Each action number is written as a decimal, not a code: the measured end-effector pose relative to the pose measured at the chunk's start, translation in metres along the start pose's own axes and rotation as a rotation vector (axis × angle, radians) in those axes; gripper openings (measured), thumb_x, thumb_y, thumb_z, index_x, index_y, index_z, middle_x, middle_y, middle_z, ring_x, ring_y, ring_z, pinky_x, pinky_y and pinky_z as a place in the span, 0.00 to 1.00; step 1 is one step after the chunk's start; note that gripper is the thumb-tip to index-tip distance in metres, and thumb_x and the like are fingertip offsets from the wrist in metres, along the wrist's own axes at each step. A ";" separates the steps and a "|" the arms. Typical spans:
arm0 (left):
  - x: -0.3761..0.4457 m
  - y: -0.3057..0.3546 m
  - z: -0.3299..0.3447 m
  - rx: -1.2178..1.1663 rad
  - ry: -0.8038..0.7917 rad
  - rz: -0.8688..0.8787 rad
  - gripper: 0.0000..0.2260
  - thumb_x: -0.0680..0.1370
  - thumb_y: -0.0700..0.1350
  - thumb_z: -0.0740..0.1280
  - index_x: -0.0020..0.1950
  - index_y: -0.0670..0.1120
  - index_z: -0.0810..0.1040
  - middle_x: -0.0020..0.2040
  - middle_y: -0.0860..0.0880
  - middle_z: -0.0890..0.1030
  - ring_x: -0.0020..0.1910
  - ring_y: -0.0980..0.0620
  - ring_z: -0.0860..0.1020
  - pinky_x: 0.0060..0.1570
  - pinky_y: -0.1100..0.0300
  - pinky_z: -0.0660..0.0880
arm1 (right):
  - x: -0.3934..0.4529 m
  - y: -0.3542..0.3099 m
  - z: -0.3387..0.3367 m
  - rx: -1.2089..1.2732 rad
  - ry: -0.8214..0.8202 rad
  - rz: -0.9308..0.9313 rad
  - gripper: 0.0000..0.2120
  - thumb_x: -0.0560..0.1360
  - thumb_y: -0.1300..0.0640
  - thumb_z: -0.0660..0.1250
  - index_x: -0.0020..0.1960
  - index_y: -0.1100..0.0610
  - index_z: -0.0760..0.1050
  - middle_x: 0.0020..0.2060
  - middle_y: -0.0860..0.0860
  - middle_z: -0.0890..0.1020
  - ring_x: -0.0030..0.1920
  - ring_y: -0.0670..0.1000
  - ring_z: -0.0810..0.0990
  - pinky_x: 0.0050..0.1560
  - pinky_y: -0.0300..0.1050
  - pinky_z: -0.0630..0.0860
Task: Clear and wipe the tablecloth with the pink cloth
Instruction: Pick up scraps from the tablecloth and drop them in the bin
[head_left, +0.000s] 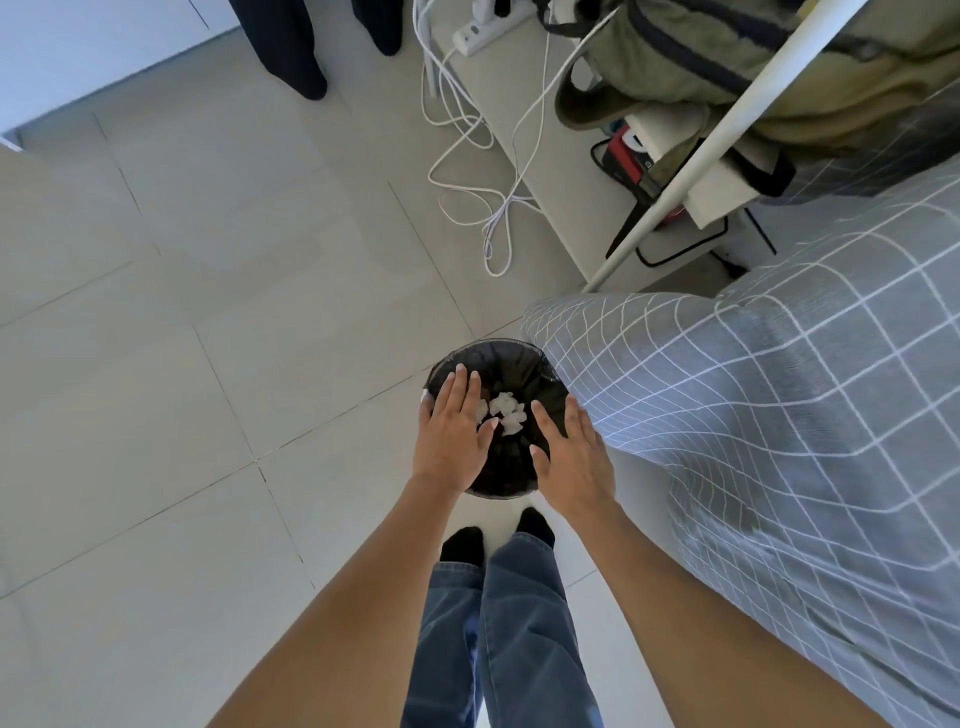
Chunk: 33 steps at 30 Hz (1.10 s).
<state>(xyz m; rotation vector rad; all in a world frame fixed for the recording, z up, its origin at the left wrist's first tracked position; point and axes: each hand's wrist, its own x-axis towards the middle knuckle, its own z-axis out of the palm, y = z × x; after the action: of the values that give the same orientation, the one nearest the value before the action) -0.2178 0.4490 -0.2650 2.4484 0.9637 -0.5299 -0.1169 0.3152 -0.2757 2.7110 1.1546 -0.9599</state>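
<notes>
A lived-in room of a home, seen looking down at the floor.

Pale grey floor tiles (208, 322) cover most of the frame. At the right, a grey tablecloth with a white grid (779, 415) hangs over a table edge. Just beside its lower corner, at the centre, stands a small waste bin lined with a black bag (498, 364), with crumpled white paper (506, 410) inside. At the top, a white power strip (480, 34) trails loose white cables (488, 156) across the tiles. An olive-green bag (701, 57) sits at the upper right behind a slanting white pole (727, 145). The person wears jeans (498, 623) and black socks (462, 543), without shoes.
</notes>
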 end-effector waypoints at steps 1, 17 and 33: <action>-0.005 0.001 -0.006 0.002 0.001 -0.005 0.28 0.83 0.55 0.49 0.79 0.46 0.44 0.79 0.48 0.44 0.78 0.50 0.43 0.75 0.51 0.44 | -0.004 -0.003 -0.006 0.000 0.007 0.000 0.29 0.82 0.48 0.54 0.79 0.46 0.44 0.78 0.58 0.44 0.78 0.58 0.46 0.75 0.52 0.52; -0.135 0.036 -0.146 0.074 0.105 0.038 0.27 0.83 0.54 0.49 0.79 0.47 0.45 0.79 0.48 0.46 0.78 0.51 0.46 0.75 0.50 0.46 | -0.135 -0.066 -0.129 0.092 0.148 0.042 0.27 0.83 0.49 0.51 0.79 0.47 0.45 0.78 0.57 0.46 0.78 0.56 0.46 0.76 0.52 0.49; -0.162 0.121 -0.249 0.260 0.204 0.321 0.26 0.83 0.53 0.48 0.79 0.44 0.47 0.79 0.45 0.47 0.78 0.48 0.45 0.74 0.46 0.48 | -0.231 -0.013 -0.256 0.102 0.355 0.232 0.28 0.83 0.49 0.52 0.79 0.50 0.44 0.78 0.59 0.45 0.78 0.58 0.41 0.77 0.57 0.45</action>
<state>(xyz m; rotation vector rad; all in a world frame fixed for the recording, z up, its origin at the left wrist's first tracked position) -0.1970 0.4179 0.0535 2.8630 0.5830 -0.3137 -0.1130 0.2458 0.0625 3.0983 0.8169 -0.5367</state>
